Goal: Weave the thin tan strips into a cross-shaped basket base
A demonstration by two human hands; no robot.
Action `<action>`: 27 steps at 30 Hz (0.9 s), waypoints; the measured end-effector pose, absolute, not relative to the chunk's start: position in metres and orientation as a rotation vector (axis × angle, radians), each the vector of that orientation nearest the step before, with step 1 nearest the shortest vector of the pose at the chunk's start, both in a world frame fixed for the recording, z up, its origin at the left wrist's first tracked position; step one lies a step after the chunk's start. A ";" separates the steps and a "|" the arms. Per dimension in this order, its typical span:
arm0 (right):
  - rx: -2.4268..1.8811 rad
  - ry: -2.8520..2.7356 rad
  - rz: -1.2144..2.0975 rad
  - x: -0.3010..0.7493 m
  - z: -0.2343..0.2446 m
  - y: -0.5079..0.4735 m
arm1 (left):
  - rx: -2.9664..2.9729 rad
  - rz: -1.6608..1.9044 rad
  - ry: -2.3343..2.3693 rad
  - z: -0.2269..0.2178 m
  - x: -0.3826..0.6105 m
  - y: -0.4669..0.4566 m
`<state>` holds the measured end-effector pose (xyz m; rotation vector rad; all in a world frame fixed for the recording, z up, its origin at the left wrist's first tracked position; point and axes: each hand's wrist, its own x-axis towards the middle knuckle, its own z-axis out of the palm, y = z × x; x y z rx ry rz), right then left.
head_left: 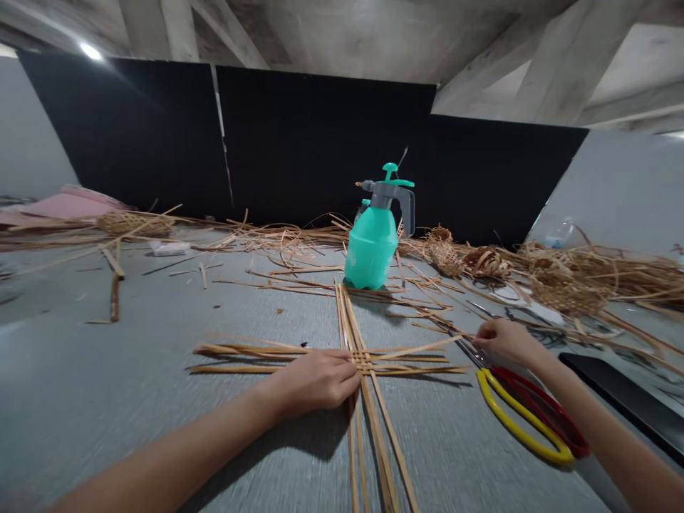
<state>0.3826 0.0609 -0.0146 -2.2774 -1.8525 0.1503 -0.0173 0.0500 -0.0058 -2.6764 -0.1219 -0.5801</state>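
Note:
A cross of flat bamboo strips (382, 420) lies on the grey table, its strips interlaced into a small woven square (362, 361) at the middle. My left hand (323, 377) is closed at the left side of that square, fingertips on the weave. To the right, my right hand (499, 338) pinches the far end of a pale strip (420, 348), which rises slightly from the weave toward it. Scissors (516, 413) with yellow and red handles lie beneath my right hand and forearm, apart from its grip.
A green spray bottle (372, 246) stands beyond the cross. Loose strips and small woven pieces (446, 256) litter the back and right. A black flat object (625, 395) lies at the right, a short brown stick (115, 296) at the left. A black panel (320, 142) stands behind.

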 end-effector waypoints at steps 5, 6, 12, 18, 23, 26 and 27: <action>-2.172 -1.803 -0.224 0.349 0.018 0.035 | -2.655 -0.487 -0.073 -0.004 -0.021 0.052; -2.043 -1.823 -0.332 0.330 0.025 0.030 | -2.659 -0.480 -0.069 -0.004 -0.022 0.052; -1.001 -2.656 -0.243 0.201 0.019 -0.001 | -2.853 -0.457 -0.190 0.002 -0.022 0.052; -0.821 -2.790 -0.305 0.174 0.000 0.000 | -3.127 -0.387 -0.384 0.006 -0.026 0.051; -0.498 -2.902 -0.581 0.166 0.006 0.010 | -3.226 -0.419 -0.507 0.006 -0.031 0.054; -0.374 -2.937 -0.738 0.158 0.010 0.008 | -3.266 -0.408 -0.506 0.005 -0.031 0.055; -0.339 -2.948 -0.782 0.157 0.012 0.008 | -3.268 -0.405 -0.508 0.005 -0.031 0.055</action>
